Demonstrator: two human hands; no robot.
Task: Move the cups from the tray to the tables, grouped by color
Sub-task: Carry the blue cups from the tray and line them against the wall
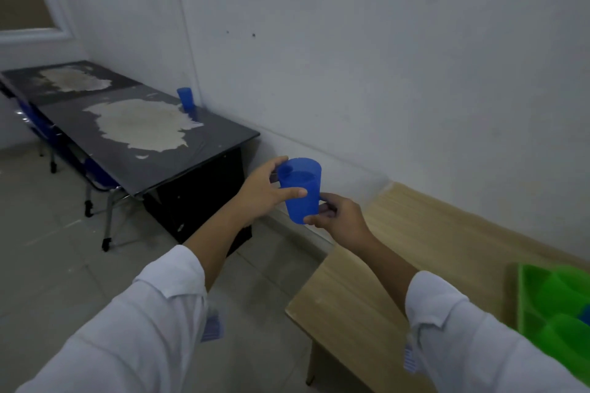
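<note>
I hold a blue cup (301, 193) upright in the air between the two tables. My left hand (266, 193) grips its upper part, fingers round the rim side and thumb across the front. My right hand (340, 218) pinches the cup's base from the right. Another blue cup (185, 99) stands on the far edge of the dark table (198, 153), by the wall. A green tray (526, 297) sits at the right edge of the view on the wooden table (399, 252), with green cups (565, 332) in it and a bit of blue beside them.
The dark table has worn pale patches, and a second dark table (48, 80) stands behind it. Blue chairs (95, 172) on metal legs are tucked under its left side. A white wall runs behind both tables. Tiled floor (57, 265) lies at the left.
</note>
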